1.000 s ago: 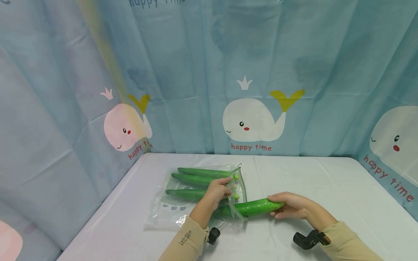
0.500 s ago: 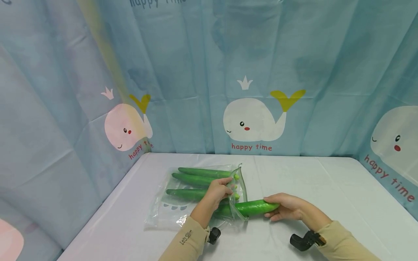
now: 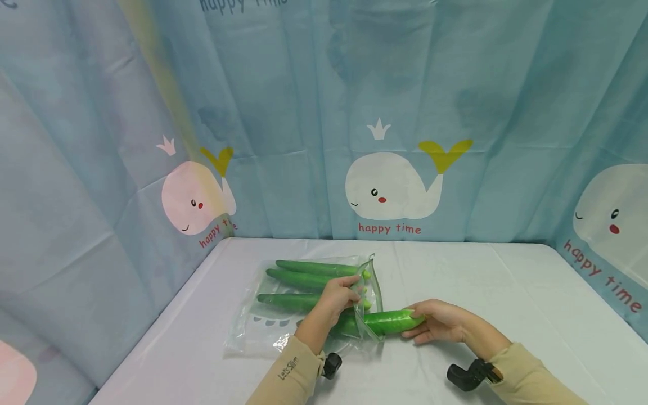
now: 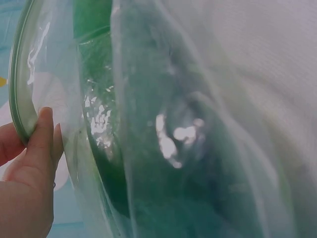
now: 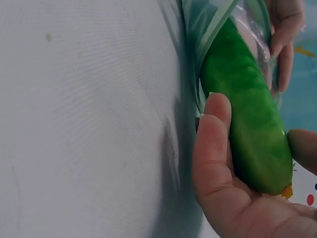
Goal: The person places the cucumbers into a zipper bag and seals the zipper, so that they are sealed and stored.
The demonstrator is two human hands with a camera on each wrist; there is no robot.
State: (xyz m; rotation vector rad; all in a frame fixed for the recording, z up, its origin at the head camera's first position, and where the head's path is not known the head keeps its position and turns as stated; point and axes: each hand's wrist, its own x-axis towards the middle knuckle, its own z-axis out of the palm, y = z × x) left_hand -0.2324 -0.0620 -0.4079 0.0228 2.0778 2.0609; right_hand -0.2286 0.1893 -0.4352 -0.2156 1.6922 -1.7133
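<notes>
A clear plastic bag with a green-edged mouth lies flat, its mouth facing right. Three green cucumbers are inside it, side by side. My left hand pinches the upper layer of the bag's mouth between thumb and fingers, lifting that edge, as the left wrist view also shows. Another cucumber passes through the mouth, its far part inside the bag. My right hand grips its outer end; in the right wrist view the fingers lie along one side and the thumb on the other.
The bag lies on a table with a white cloth. Behind and at the sides hangs a blue curtain printed with whales. A black camera mount sits on my right wrist, another black mount on my left.
My right hand has moved left, pushing the gripped cucumber further into the bag, so less of it shows outside. The left hand and the bag have stayed in place.
</notes>
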